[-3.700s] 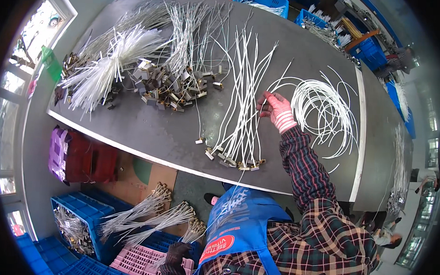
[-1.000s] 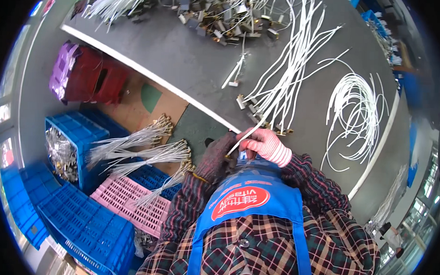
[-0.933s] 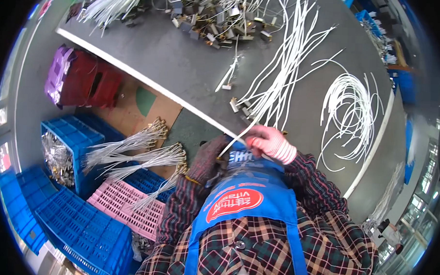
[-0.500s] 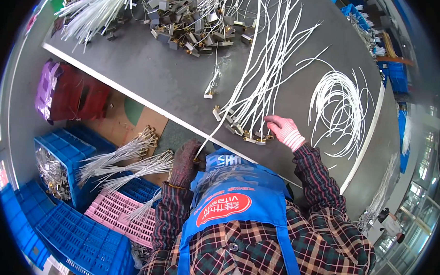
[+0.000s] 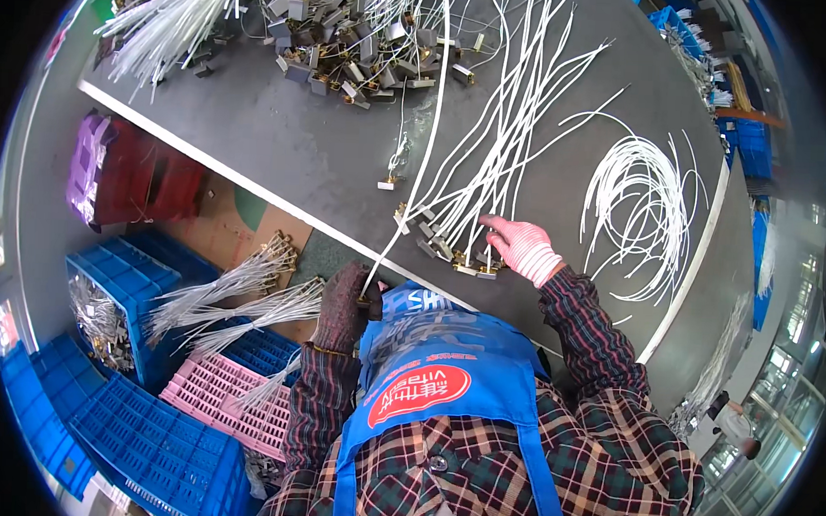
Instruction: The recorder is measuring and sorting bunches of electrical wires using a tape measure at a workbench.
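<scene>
Pinching one thin, limp white wire (image 5: 416,181) near its metal end, the dark-gloved left hand (image 5: 343,301) draws it taut while the pink-gloved right hand (image 5: 521,246) rests spread fingers on the bundle of white wires (image 5: 489,161).

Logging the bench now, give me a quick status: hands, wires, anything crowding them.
Left hand pinching one white wire below table edge. Right hand on wire bundle. Coil beside.
</scene>
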{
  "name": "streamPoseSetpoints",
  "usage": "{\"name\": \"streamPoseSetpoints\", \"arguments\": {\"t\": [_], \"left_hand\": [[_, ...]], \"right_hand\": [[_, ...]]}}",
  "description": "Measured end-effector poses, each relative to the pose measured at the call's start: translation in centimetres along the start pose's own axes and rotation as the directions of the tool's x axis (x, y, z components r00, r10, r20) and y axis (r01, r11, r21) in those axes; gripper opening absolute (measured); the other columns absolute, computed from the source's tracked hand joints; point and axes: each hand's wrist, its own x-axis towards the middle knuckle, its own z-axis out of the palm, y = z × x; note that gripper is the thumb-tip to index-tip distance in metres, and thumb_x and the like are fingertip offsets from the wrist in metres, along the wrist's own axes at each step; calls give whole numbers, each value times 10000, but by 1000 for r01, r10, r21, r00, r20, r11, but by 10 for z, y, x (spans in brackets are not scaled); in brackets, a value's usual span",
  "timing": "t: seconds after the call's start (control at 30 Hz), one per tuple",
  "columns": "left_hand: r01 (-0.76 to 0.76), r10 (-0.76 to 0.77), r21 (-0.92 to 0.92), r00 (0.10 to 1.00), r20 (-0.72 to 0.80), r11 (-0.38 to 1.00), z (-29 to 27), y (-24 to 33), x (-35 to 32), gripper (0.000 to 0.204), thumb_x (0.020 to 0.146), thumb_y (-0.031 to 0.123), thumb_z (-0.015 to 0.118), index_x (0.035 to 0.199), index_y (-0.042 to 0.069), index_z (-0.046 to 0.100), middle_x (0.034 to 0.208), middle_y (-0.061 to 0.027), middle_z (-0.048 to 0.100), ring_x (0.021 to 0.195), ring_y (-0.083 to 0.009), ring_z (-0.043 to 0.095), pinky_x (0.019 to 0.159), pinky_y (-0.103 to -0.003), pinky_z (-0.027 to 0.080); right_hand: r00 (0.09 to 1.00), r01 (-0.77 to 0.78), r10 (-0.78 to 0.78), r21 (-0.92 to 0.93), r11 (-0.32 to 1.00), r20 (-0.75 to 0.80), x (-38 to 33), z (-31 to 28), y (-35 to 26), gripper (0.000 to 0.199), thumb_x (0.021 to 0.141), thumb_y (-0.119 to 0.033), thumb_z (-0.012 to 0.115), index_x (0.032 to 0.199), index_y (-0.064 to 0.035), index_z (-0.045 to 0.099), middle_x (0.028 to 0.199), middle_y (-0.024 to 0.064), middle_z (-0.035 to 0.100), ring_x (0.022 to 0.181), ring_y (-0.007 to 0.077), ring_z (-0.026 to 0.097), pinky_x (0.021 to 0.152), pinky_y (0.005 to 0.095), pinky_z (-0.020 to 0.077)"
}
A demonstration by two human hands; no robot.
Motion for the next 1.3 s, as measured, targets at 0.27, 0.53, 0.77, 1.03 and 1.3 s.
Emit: {"name": "streamPoseSetpoints", "arguments": {"t": [0.27,0.53,0.77,1.03,1.3], "left_hand": [[73,-87,-257,995,-46,964,-3,-7,3,352,881,364,471,760,37,513,545,-93,497,443,-195,479,428,-299,369],[-231,245,283,969,-12,931,-2,-4,3,304,883,331,477,777,49,517,545,-87,481,473,-198,495,435,-302,371],[-364,414,564,909,41,742,-1,9,-2,19,812,41,522,795,36,516,549,-60,484,518,-175,545,436,-291,395],[-70,78,118,994,-70,991,-3,3,4,82,846,45,477,772,30,509,553,-60,498,471,-154,515,424,-266,386],[-68,72,41,991,-112,997,-3,2,5,333,880,309,464,774,-3,519,540,-74,485,427,-158,459,425,-260,341]], "right_hand": [[992,106,-104,28,994,-76,2,2,2,297,879,-233,516,1168,-174,558,946,101,649,843,271,628,743,354,499],[993,98,-97,6,995,-72,11,8,1,309,870,-262,534,1158,-154,558,932,106,649,804,290,623,732,368,498],[984,153,-150,32,988,-95,6,0,-6,298,884,-262,514,1154,-142,555,981,95,647,878,276,623,757,359,503],[956,207,-195,33,978,-219,15,3,-12,267,878,-224,541,1127,-134,579,928,105,654,804,271,639,722,339,515],[980,178,-179,-16,984,-82,20,-3,-16,319,906,-278,474,1194,-149,520,1074,76,621,932,256,614,774,361,501]]}}
